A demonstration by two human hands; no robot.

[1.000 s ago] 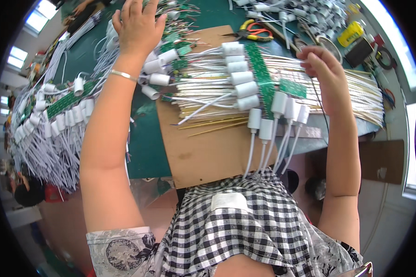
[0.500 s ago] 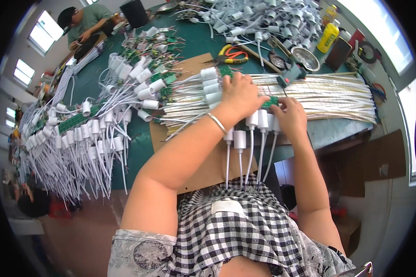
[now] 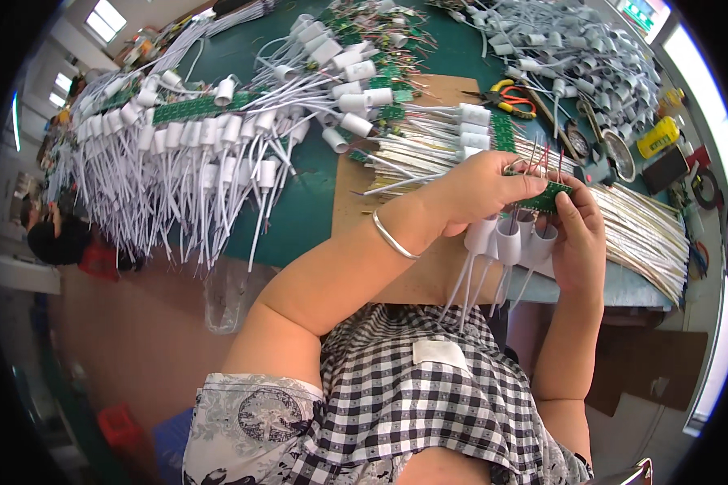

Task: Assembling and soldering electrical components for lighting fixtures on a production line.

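A green circuit board is pinched between my left hand and my right hand, above the edge of the work table. Thin red and pale wires stand up from its top side. Below it hang several white plastic cylinders, open ends up, their white cables dropping toward my checked apron. My fingers hide part of the board. Just beyond my left hand, another green board strip with a row of white cylinders lies on a bundle of pale wires.
Finished-looking boards with cylinders and cables crowd the table's left side, cables hanging over its edge. A brown cardboard sheet lies under the wires. Orange-handled pliers, a metal bowl, a yellow bottle and a cylinder heap stand beyond.
Both hands have brought the board off the wire bundle toward me and tipped it, so the cylinders' open ends now show. The head view has swung left and down; the person at the far left has left view.
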